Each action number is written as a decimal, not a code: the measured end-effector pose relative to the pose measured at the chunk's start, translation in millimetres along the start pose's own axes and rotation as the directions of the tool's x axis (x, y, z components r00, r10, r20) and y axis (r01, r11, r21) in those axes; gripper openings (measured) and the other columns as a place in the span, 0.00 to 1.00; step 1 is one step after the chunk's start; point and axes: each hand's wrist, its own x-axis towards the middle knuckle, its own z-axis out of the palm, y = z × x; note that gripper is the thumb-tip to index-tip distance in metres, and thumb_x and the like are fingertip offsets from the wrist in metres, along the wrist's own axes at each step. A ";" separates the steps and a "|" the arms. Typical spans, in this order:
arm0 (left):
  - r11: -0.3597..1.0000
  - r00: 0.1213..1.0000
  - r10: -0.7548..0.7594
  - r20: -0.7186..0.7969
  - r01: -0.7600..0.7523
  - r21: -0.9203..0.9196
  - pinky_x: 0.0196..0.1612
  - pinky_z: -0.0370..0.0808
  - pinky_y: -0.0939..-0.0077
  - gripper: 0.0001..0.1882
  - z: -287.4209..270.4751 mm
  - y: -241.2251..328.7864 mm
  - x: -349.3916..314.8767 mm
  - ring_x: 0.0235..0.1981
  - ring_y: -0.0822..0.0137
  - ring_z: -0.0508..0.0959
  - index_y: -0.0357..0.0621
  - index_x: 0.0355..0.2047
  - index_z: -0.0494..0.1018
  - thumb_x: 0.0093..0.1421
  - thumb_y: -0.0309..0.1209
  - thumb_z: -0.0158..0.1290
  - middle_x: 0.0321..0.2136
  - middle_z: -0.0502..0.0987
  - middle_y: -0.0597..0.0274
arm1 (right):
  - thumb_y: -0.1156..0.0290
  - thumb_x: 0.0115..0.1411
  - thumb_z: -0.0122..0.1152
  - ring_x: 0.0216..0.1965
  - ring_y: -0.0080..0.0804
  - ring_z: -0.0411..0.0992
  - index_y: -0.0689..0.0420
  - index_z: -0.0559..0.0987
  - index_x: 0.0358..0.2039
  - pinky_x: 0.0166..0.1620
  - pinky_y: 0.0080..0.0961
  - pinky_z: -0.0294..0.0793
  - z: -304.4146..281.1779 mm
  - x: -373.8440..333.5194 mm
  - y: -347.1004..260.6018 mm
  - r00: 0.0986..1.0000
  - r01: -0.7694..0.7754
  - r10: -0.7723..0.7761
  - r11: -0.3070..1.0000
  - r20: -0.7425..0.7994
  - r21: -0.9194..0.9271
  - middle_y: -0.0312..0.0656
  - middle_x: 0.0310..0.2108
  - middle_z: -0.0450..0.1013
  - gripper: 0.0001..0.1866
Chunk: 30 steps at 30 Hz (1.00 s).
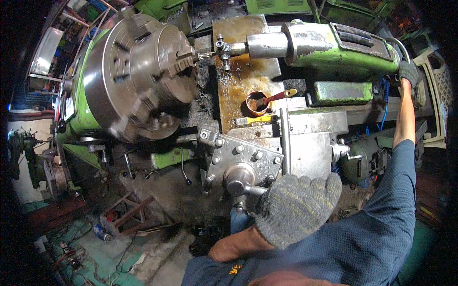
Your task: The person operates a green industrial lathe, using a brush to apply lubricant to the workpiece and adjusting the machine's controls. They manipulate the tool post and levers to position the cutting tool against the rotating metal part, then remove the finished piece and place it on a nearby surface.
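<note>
My left hand (300,209), in a grey knit glove, lies over the near side of the lathe carriage. Its fingers are stretched out, and the tool post lever (257,189) reaches to its edge; the palm is hidden. At far right, my gloved right hand (408,70) is closed on the rim of the tailstock handwheel (400,46). A drill bit (206,56) points from the green tailstock (317,50) toward the large chuck (124,78), held in a fitting with cross studs (222,49). The chuck's jaws are blurred, as in turning.
On the oily plate (238,31) stand a round pot (257,110) with a red-handled brush (276,97) in it and a yellow brush (255,120) beside it. Metal chips lie around. The bolted square tool post (243,159) and several levers (183,167) stick out nearby.
</note>
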 end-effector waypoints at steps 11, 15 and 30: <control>0.999 0.999 0.011 -0.050 -0.014 -0.052 0.23 0.70 0.62 0.17 5.1 -2.8 -3.0 0.20 0.64 0.77 0.43 0.46 0.76 0.57 0.34 0.53 0.21 0.74 0.63 | 0.53 0.57 0.51 0.50 0.60 0.74 0.56 0.82 0.43 0.51 0.48 0.73 -11.3 0.1 -9.0 0.996 -0.048 0.053 0.996 0.068 -0.079 0.60 0.46 0.76 0.23; 1.000 0.999 0.003 -0.049 -0.004 -0.024 0.23 0.70 0.63 0.17 3.4 -1.3 -3.1 0.20 0.64 0.76 0.43 0.46 0.76 0.57 0.34 0.53 0.20 0.74 0.63 | 0.53 0.56 0.51 0.49 0.60 0.74 0.55 0.82 0.41 0.51 0.49 0.72 -18.0 -9.3 -17.5 0.996 0.081 -0.075 0.985 0.050 -0.150 0.59 0.44 0.77 0.22; 1.000 1.000 -0.015 -0.017 0.014 -0.020 0.22 0.70 0.62 0.15 -2.6 0.9 0.5 0.20 0.63 0.76 0.44 0.44 0.76 0.56 0.33 0.53 0.19 0.73 0.64 | 0.51 0.57 0.52 0.48 0.60 0.75 0.55 0.81 0.44 0.49 0.48 0.73 11.6 9.2 8.7 0.999 -0.017 0.019 0.999 0.042 -0.036 0.58 0.43 0.77 0.23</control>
